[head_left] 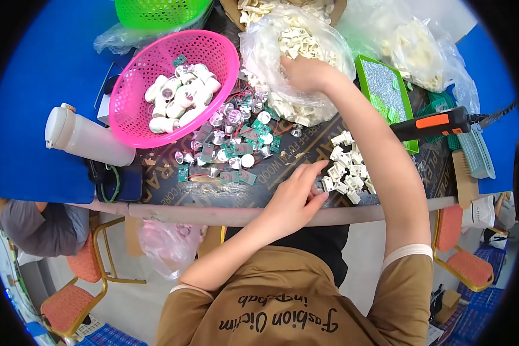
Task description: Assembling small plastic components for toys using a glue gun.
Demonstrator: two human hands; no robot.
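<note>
The right hand reaches into the clear bag of cream parts at the far side of the table. Its fingers point left, and their tips are lost among plastic and parts, so I cannot tell whether they are clamped on one.

The left hand rests low over the near edge, thumb and forefinger apart, fingers aimed right and slightly away from the person at the pile of white parts. It is just beside the pile; whether a fingertip touches is unclear.

The pile lies between the left hand and the right forearm. As a whole it is longer from far to near than across. The single parts are small and blocky, their long axes turned many ways with no shared direction. Those in the bag lie just as mixed.

Left of the bag, boards with red wires and silvery cups spread in a heap. Beyond them a pink basket holds white rounded housings, also at mixed angles. At right, a black and orange tool points left, cord end right, over a green tray.
</note>
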